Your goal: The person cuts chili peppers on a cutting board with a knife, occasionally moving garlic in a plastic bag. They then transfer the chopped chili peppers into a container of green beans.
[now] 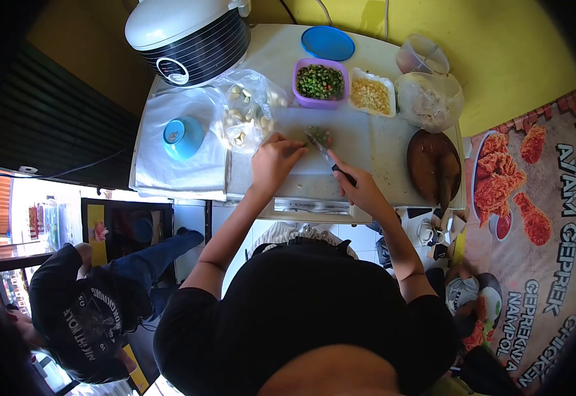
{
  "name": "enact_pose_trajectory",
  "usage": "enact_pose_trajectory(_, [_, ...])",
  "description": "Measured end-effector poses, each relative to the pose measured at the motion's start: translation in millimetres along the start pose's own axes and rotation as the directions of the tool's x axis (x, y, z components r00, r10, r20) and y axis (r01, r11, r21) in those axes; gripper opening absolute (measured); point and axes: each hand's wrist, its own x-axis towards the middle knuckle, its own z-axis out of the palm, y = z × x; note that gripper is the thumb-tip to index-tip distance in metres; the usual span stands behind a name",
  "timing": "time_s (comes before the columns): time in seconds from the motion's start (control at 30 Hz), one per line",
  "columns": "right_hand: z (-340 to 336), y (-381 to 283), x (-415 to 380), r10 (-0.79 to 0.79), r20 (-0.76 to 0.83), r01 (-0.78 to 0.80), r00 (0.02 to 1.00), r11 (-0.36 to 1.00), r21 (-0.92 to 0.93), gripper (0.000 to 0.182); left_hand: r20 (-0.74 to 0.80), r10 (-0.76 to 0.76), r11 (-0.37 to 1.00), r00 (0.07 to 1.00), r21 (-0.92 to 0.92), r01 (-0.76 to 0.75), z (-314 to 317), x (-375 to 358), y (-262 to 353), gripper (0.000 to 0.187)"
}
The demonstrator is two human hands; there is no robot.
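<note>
My right hand (362,189) is closed round the black handle of a knife (321,148), its blade pointing away to the left over a small heap of chopped green and reddish pieces (322,136). Left of the blade, my left hand (276,163) rests on the pale cutting board (354,155) with its fingers drawn together; anything between them is too small to make out. Beyond the board stand a purple tub (321,103) of chopped green vegetables and a white tray (372,112) of chopped pale yellow pieces.
A plastic bag (245,119) of peeled garlic and an upturned blue bowl (182,137) lie left. A rice cooker (192,43) stands at the back left. To the right are a stone mortar with pestle (433,165) and another bag (430,99). A person (83,310) is at the left.
</note>
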Motion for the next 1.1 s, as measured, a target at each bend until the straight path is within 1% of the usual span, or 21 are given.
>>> enact_pose_trajectory(0.07, [-0.7,-0.4,-0.8,-0.017,0.021,0.017,1.000,1.000,-0.020,0.051,0.000,-0.010,1.000,1.000,-0.005,0.010,-1.4,0.4,1.1,0.022])
enact_pose_trajectory(0.2, [1.0,-3.7,-1.6,-0.002,0.028,0.002,1.000,1.000,-0.020,0.052,-0.008,-0.004,1.000,1.000,-0.018,0.004,0.3,2.1,0.8,0.022])
enact_pose_trajectory(0.3, [3.3,-1.7,-1.0,-0.035,0.037,0.036,0.999,0.999,-0.024,0.051,-0.010,-0.009,0.999,1.000,-0.047,0.009,1.1,2.3,-0.6,0.021])
enact_pose_trajectory(0.37, [6.1,5.7,1.5,-0.095,0.006,0.096,0.995,0.995,-0.042,0.052,-0.017,-0.027,0.999,0.999,-0.044,0.026,-1.0,2.0,1.2,0.020])
enact_pose_trajectory(0.4, [6.7,5.4,1.1,-0.095,0.007,0.095,0.995,0.995,-0.042,0.052,-0.017,-0.028,0.999,0.999,-0.045,0.027,-0.4,1.3,-0.8,0.020])
enact_pose_trajectory(0.47, [8.3,4.1,-0.8,-0.168,-0.055,0.153,0.984,0.965,-0.215,0.051,-0.018,-0.029,0.996,0.999,-0.080,0.028,2.0,0.0,-6.3,0.019])
enact_pose_trajectory(0.57, [13.7,-4.5,-5.3,-0.134,-0.061,0.113,0.989,0.958,-0.265,0.050,-0.049,-0.007,0.998,0.999,-0.063,0.004,2.4,-2.8,-5.4,0.018])
enact_pose_trajectory(0.7, [17.0,-2.9,-4.0,-0.154,-0.074,0.128,0.985,0.954,-0.270,0.049,-0.060,-0.005,0.998,0.998,-0.057,0.002,2.6,-3.9,-2.4,0.018])
enact_pose_trajectory(0.77, [18.9,1.0,-3.1,-0.186,-0.093,0.159,0.978,0.956,-0.245,0.049,-0.099,0.013,0.998,0.995,-0.066,-0.020,7.2,-4.3,-6.4,0.017])
enact_pose_trajectory(0.9, [19.8,2.5,4.9,-0.174,-0.099,0.142,0.980,0.953,-0.269,0.050,-0.119,0.021,0.998,0.993,-0.059,-0.028,9.7,-3.7,-8.4,0.016])
enact_pose_trajectory(0.97, [20.0,9.8,10.9,-0.221,-0.095,0.194,0.971,0.952,-0.235,0.049,-0.120,0.008,0.997,0.993,-0.076,-0.018,10.3,-3.6,-8.0,0.015])
enact_pose_trajectory(1.1, [7.3,1.8,9.8,-0.196,-0.056,0.182,0.979,0.965,-0.188,0.049,-0.118,-0.022,0.997,0.993,-0.074,0.014,7.8,-3.2,-3.3,0.015])
